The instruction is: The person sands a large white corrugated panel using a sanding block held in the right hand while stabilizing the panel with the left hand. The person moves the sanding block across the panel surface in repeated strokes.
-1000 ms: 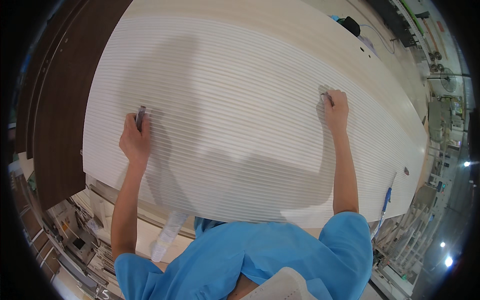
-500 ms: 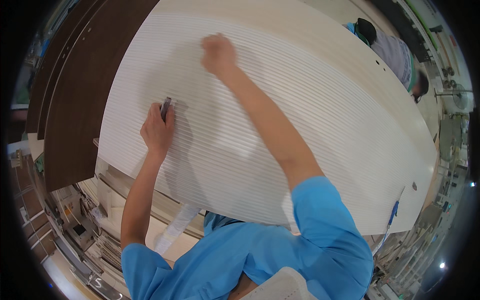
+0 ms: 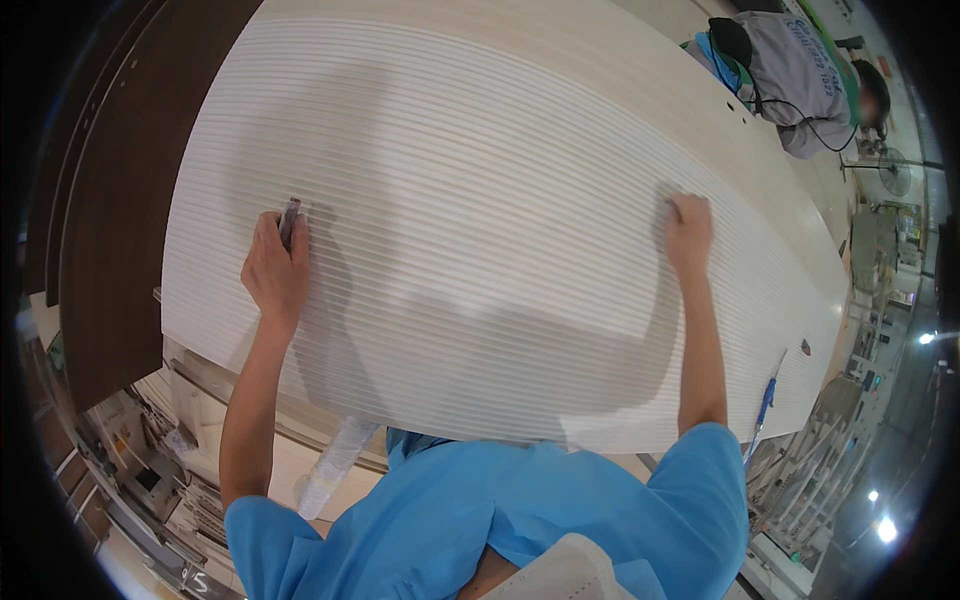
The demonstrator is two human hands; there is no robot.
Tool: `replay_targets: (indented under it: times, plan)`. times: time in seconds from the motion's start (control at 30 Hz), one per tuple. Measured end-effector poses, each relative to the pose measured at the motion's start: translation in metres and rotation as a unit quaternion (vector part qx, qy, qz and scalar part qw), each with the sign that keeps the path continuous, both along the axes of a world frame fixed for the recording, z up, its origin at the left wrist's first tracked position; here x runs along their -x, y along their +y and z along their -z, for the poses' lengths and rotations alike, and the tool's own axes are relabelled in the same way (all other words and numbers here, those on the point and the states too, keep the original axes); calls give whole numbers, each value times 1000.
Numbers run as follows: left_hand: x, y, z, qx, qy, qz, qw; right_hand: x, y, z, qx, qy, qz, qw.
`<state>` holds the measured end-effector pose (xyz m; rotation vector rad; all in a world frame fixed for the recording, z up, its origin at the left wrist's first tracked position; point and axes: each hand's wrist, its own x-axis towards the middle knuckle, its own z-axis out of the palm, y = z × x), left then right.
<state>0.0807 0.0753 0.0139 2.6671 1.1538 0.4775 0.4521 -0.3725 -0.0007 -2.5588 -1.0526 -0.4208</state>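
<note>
On the white ribbed panel [image 3: 480, 200], long axis running left-right ahead of me, my left hand [image 3: 272, 275] pinches a small dark tool [image 3: 289, 218] against the surface; my right hand [image 3: 688, 228] presses down far right, fingers curled, contents unclear. Nearby: blue pen [image 3: 765, 402], dark board [image 3: 120, 200], another person [image 3: 800, 70] far right.

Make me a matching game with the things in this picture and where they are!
Things:
1. left hand
2. right hand
3. dark brown board
4. blue pen

Places:
A. left of the white ribbed panel
B. resting on the panel's right part
C. by the panel's lower right edge
D. holding a small dark tool on the panel

Pairs: 1-D, 2-B, 3-A, 4-C
</note>
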Motion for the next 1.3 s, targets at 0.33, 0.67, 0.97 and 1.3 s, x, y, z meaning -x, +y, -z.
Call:
replay_targets:
  times: [0.33,0.67,0.97,1.3]
  plan:
    - [0,0,-2,-1,11,-2,1000,82,386,8,-82,88,-162,979]
    - [0,1,2,3,-9,8,1000,0,-4,-8,14,-34,-21,999]
    - [-3,1,-2,16,5,-8,1000,-12,32,1,-115,142,23,983]
    - [1,3,-2,39,10,-28,999,24,218,6,-13,34,-117,992]
